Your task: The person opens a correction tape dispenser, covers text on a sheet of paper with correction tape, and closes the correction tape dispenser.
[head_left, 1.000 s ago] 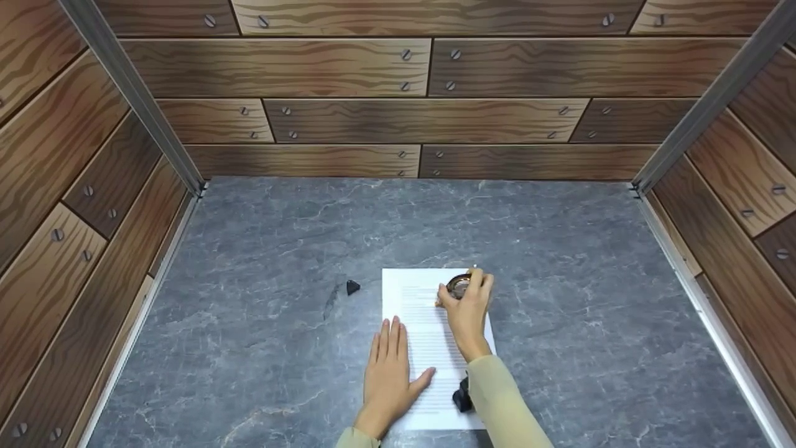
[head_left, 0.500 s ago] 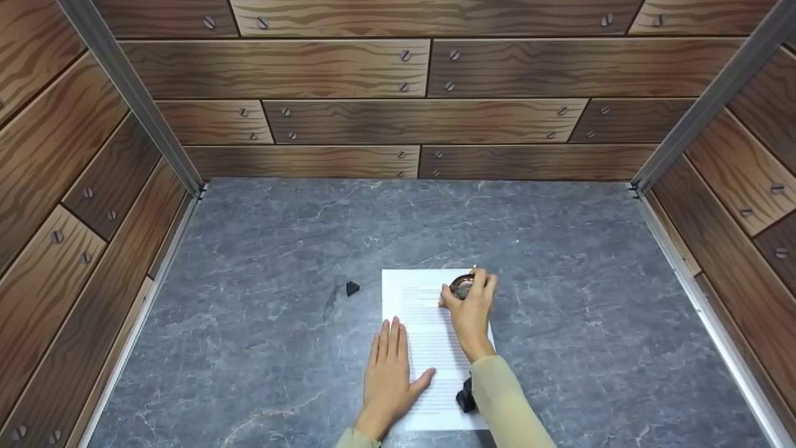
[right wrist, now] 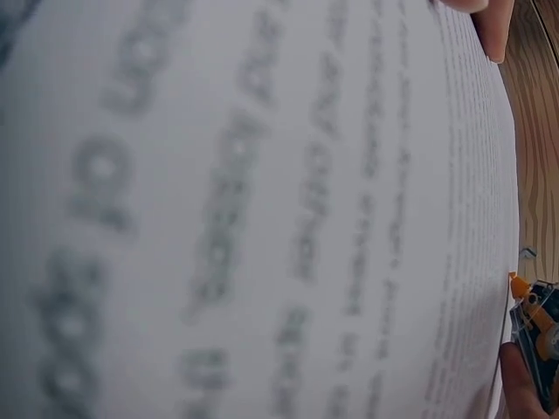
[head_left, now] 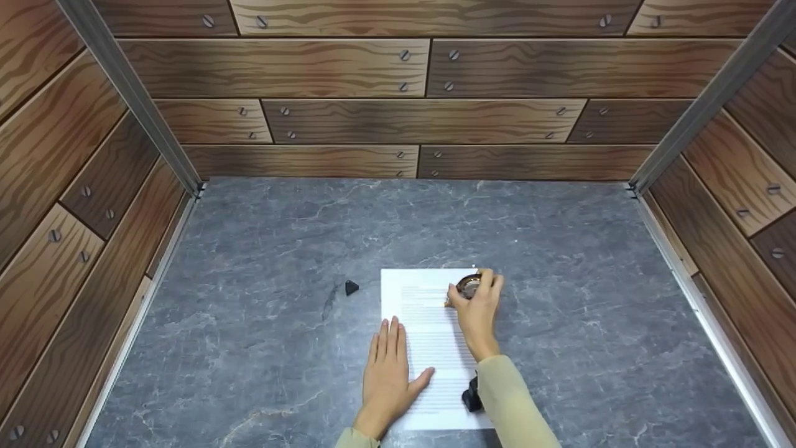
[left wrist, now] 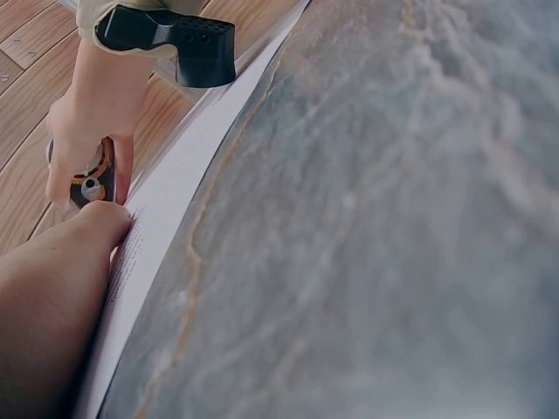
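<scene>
A white sheet of printed paper [head_left: 429,348] lies on the grey marbled table. My left hand [head_left: 387,379] rests flat on its left part, fingers straight and thumb spread. Near the top right of the sheet, my right hand [head_left: 480,314] grips a rounded correction tape dispenser [head_left: 467,285] between thumb and fingers. In the right wrist view the dispenser [right wrist: 540,327] shows a clear and dark body with orange parts, its orange tip at the paper. Fingers partly cover the dispenser in the left wrist view. Whether tape is on the sheet is too small to tell.
A small black angular piece [head_left: 351,287] lies on the table left of the sheet. A black wrist camera [head_left: 472,395] sits at the right sleeve, over the paper. Wood-patterned walls [head_left: 348,118] enclose the table at the back and both sides.
My right hand has slid a short way to the right with the correction tape dispenser, along the upper lines of print. The left hand has stayed in place.
</scene>
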Available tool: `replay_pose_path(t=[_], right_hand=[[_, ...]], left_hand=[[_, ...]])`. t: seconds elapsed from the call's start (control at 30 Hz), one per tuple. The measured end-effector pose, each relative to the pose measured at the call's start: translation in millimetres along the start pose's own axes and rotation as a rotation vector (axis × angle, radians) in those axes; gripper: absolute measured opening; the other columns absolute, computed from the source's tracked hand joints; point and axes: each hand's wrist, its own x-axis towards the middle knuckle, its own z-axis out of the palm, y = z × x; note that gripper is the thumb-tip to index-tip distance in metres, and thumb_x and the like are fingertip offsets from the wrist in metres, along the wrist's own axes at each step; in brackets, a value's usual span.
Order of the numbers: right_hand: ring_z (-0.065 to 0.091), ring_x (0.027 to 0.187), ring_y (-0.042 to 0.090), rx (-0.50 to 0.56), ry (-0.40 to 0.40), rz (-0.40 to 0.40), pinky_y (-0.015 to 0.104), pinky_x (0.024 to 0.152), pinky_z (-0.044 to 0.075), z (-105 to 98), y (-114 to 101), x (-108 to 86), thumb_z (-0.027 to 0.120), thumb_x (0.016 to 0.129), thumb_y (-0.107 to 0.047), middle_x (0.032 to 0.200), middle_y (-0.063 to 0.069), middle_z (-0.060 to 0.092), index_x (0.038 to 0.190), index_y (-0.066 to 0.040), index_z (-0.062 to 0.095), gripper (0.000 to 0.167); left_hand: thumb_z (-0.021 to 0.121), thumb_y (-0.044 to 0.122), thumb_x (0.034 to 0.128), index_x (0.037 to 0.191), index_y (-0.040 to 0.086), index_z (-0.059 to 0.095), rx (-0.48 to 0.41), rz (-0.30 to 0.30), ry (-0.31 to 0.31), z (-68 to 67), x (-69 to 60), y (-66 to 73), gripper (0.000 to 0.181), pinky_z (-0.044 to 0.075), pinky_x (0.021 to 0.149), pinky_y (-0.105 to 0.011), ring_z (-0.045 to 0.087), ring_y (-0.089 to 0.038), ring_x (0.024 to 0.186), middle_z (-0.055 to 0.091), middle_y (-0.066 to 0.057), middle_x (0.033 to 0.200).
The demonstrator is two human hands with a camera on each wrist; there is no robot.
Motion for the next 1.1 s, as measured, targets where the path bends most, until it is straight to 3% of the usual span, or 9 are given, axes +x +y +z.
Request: replay_pose_path(t=[0.33, 0.83, 1.1], right_hand=[[0.053, 0.104, 0.037, 0.032, 0.012, 0.009, 0.049, 0.085, 0.053, -5.9, 4.3, 2.9, 0.079, 0.082, -0.007, 0.116, 0.02, 0.038, 0.116, 0.004, 0.05, 0.047], [0.051, 0.107, 0.04, -0.007, 0.019, 0.026, 0.052, 0.085, 0.053, -16.1, 13.5, 6.2, 0.079, 0.083, -0.011, 0.117, 0.023, 0.038, 0.12, 0.004, 0.048, 0.05], [0.053, 0.105, 0.039, -0.04, 0.038, 0.027, 0.052, 0.086, 0.053, -18.2, 15.8, 8.0, 0.079, 0.082, -0.011, 0.115, 0.022, 0.039, 0.116, 0.001, 0.049, 0.047]], left_hand=[[0.045, 0.071, 0.0917, 0.152, -0.004, 0.031, -0.012, -0.006, -0.017, -1.5, 1.2, -0.5, 0.097, 0.018, 0.121, -0.047, 0.017, -0.033, 0.15, 0.024, -0.019, 0.161], [0.047, 0.071, 0.0907, 0.152, -0.004, 0.033, -0.004, -0.003, 0.003, -0.9, 1.4, 0.1, 0.098, 0.019, 0.12, -0.047, 0.019, -0.034, 0.149, 0.026, -0.018, 0.161], [0.044, 0.073, 0.0906, 0.153, -0.003, 0.031, -0.003, -0.018, -0.024, -0.2, 1.0, 0.5, 0.099, 0.017, 0.121, -0.046, 0.017, -0.032, 0.15, 0.023, -0.017, 0.162]])
